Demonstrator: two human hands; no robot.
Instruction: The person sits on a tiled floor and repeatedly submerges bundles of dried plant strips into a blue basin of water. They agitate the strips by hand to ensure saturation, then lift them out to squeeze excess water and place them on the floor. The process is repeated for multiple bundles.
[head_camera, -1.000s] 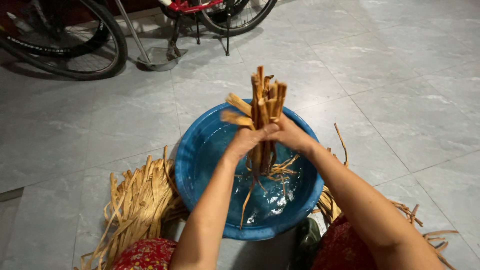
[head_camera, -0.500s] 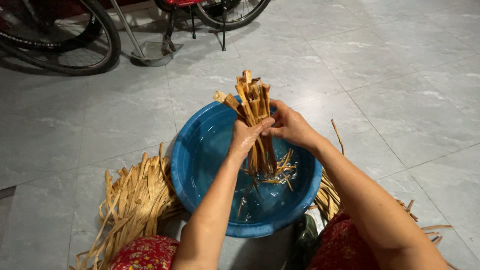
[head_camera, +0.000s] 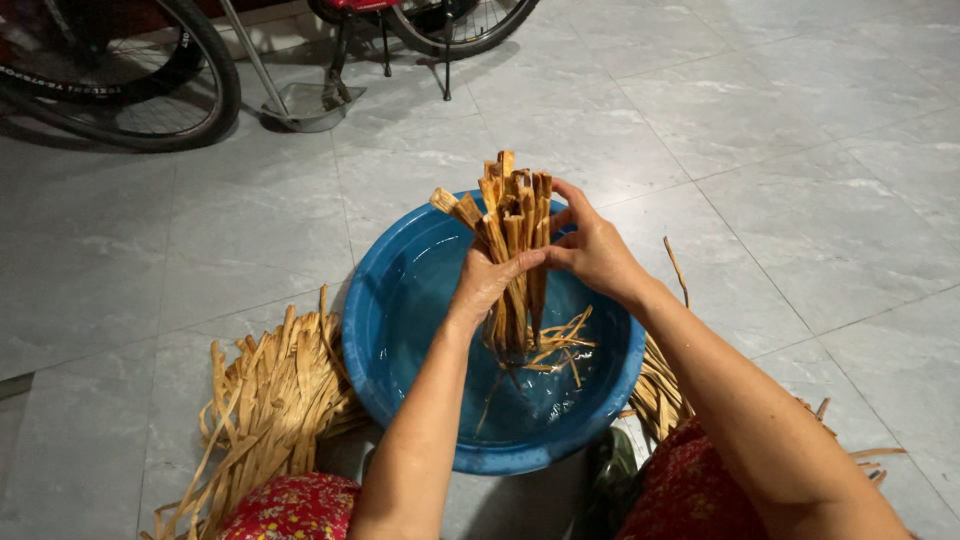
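A bundle of tan dried strips (head_camera: 511, 218) stands upright over a blue basin (head_camera: 390, 330) with water in it. My left hand (head_camera: 487, 285) grips the bundle around its middle from the near side. My right hand (head_camera: 592, 252) holds the same bundle from the right, thumb and fingers wrapped around the strips. The lower ends of the strips dip into the water, and a few loose strips float there.
A pile of loose dried strips (head_camera: 262, 400) lies on the grey tiled floor left of the basin, and more strips (head_camera: 660, 385) lie to its right. Bicycle wheels (head_camera: 110, 75) and a kickstand (head_camera: 300, 95) stand at the far left. My red-patterned clothing (head_camera: 290, 510) is at the bottom.
The bundle has stayed upright over the basin while both hands shifted their grip on it slightly; the view has drifted a little.
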